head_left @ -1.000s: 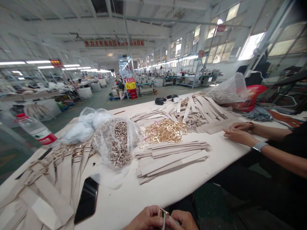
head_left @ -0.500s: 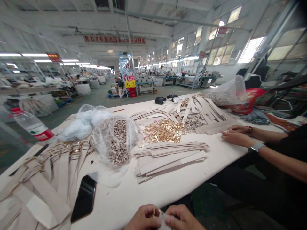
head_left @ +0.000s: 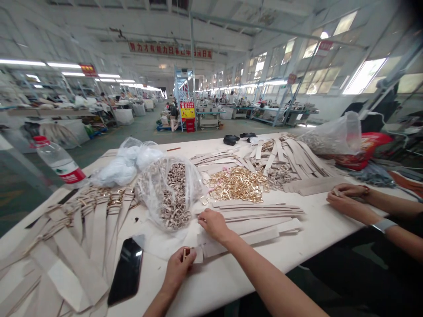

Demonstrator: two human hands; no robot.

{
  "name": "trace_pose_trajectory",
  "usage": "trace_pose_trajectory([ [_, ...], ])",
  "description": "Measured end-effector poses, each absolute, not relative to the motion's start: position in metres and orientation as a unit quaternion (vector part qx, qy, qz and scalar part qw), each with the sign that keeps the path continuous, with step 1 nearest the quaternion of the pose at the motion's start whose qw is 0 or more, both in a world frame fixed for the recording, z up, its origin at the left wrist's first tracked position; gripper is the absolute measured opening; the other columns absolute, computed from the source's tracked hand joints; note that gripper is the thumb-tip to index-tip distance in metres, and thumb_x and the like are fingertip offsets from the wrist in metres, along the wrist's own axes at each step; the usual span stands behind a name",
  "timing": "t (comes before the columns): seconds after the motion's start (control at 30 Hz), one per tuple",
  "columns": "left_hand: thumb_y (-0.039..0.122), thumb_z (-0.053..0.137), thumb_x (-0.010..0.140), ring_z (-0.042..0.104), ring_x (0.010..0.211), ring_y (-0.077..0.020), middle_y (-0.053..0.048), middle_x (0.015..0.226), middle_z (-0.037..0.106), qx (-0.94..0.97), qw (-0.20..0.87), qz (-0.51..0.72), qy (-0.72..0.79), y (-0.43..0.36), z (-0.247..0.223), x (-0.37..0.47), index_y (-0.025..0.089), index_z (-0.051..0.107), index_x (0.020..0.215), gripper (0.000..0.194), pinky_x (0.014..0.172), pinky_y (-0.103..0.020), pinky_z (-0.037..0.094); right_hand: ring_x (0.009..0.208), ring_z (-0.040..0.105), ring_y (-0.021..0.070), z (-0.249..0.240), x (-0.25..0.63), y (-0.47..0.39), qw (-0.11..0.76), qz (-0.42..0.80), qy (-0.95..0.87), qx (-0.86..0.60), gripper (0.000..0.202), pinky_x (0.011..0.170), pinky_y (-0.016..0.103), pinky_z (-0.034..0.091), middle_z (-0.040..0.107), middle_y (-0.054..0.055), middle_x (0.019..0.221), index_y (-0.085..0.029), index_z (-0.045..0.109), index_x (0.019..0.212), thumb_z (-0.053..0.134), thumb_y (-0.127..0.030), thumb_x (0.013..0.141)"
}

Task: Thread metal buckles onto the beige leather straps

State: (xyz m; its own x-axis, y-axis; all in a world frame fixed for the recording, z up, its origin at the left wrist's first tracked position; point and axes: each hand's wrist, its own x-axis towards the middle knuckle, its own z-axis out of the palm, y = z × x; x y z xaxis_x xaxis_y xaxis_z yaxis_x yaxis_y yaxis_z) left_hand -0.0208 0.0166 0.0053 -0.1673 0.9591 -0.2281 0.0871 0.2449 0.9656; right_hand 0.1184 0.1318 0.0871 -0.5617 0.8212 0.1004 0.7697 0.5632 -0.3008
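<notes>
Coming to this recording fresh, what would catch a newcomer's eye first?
Most likely the shiny heap of gold-coloured buckles mid-table, with a clear bag of small loops just left of it. Nearer the camera, the left hand holds a gold-coloured piece, while the right hand is at the left end of the pale strips.

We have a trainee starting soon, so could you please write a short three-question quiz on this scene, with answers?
1. Multiple choice: what does the left hand hold?
a) a glossy black phone
b) a small shiny gold metal fitting
c) a clear plastic bottle with a red cap

2. True or false: the clear plastic bag contains curled beige loops.

3. Fill in: as the picture shows it, the right hand is at the ____ end of the middle stack of long, flat beige strips.

Key: 1. b; 2. true; 3. left.
</notes>
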Motion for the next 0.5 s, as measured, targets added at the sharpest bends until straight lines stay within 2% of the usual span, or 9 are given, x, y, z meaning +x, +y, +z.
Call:
trace_pose_trajectory([
  [0.13, 0.053, 0.059, 0.073, 0.04, 0.053, -0.0118, 0.005, 0.056, 0.043, 0.484, 0.443, 0.425, 0.624, 0.012, -0.013, -0.023, 0.016, 0.061, 0.08, 0.038, 0.052, -0.022, 0.031, 0.088, 0.059, 0.0164, 0.06, 0.067, 0.15, 0.116, 0.102, -0.895, -0.418, 0.024, 0.071, 0.024, 0.041, 0.062, 0.005, 0.099, -0.025, 0.066, 0.101, 0.044, -0.026, 0.091],
  [0.3, 0.051, 0.057, 0.076, 0.042, 0.056, -0.0125, 0.004, 0.058, 0.046, 0.498, 0.43, 0.413, 0.629, 0.014, -0.016, -0.02, 0.016, 0.063, 0.085, 0.036, 0.053, -0.023, 0.033, 0.086, 0.058, 0.0187, 0.056, 0.027, 0.166, 0.123, 0.118, -0.906, -0.387, 0.021, 0.069, 0.026, 0.044, 0.062, 0.008, 0.091, -0.018, 0.07, 0.084, 0.05, -0.022, 0.087],
  [0.37, 0.052, 0.058, 0.075, 0.043, 0.055, -0.0123, 0.004, 0.058, 0.046, 0.493, 0.437, 0.418, 0.625, 0.015, -0.016, -0.023, 0.015, 0.062, 0.083, 0.038, 0.052, -0.022, 0.034, 0.09, 0.057, 0.0189, 0.062, 0.032, 0.167, 0.139, 0.124, -0.904, -0.385, 0.02, 0.071, 0.026, 0.044, 0.063, 0.008, 0.093, -0.018, 0.07, 0.084, 0.052, -0.024, 0.087],
  [0.43, 0.056, 0.059, 0.072, 0.043, 0.051, -0.0121, 0.004, 0.056, 0.047, 0.474, 0.459, 0.426, 0.62, 0.018, -0.014, -0.025, 0.015, 0.061, 0.081, 0.042, 0.049, -0.022, 0.035, 0.093, 0.056, 0.0168, 0.07, 0.052, 0.16, 0.187, 0.146, -0.889, -0.392, 0.018, 0.077, 0.025, 0.043, 0.062, 0.006, 0.097, -0.019, 0.069, 0.088, 0.052, -0.026, 0.087],
  [0.5, 0.059, 0.059, 0.07, 0.044, 0.048, -0.0121, 0.003, 0.056, 0.05, 0.443, 0.49, 0.426, 0.618, 0.02, -0.01, -0.027, 0.015, 0.059, 0.083, 0.046, 0.045, -0.022, 0.036, 0.088, 0.057, 0.014, 0.073, 0.083, 0.141, 0.271, 0.223, -0.843, -0.408, 0.016, 0.079, 0.024, 0.043, 0.064, 0.004, 0.093, -0.018, 0.068, 0.089, 0.054, -0.027, 0.086],
])
